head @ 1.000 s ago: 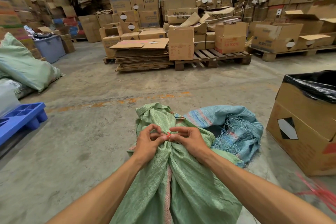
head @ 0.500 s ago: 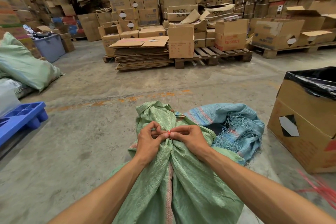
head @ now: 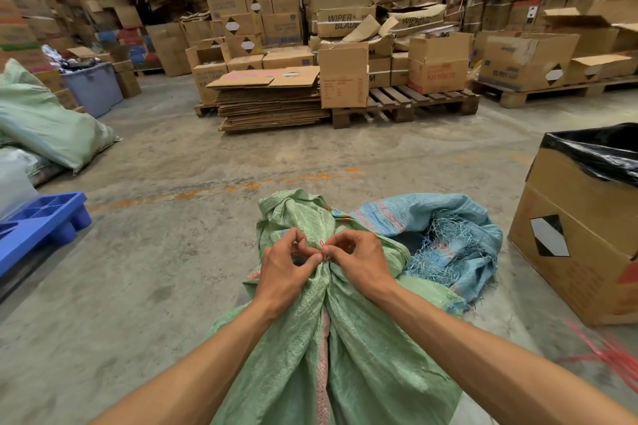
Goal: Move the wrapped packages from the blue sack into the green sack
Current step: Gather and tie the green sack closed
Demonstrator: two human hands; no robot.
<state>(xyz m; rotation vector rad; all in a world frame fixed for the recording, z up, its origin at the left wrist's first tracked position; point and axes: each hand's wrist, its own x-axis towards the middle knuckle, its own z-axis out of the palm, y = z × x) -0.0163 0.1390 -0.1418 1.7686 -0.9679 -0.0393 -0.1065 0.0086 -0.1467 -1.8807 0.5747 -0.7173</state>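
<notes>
Green sack (head: 362, 362) woven, crinkled, neck bunched; left hand (head: 281, 267), right hand (head: 359, 264) pinch red string (head: 323, 249). Blue sack (head: 445, 235) limp, frayed.

We take the wooden pallet (head: 407, 105) as our landmark. A stack of flattened cardboard (head: 269, 98) lies just left of it, and an upright carton (head: 343, 78) stands on its left end. Far left of it we see a grey tub (head: 93, 86) and a blue plastic pallet (head: 41, 221). Nearer us, to its right, stands a black-lined box (head: 580, 228).
</notes>
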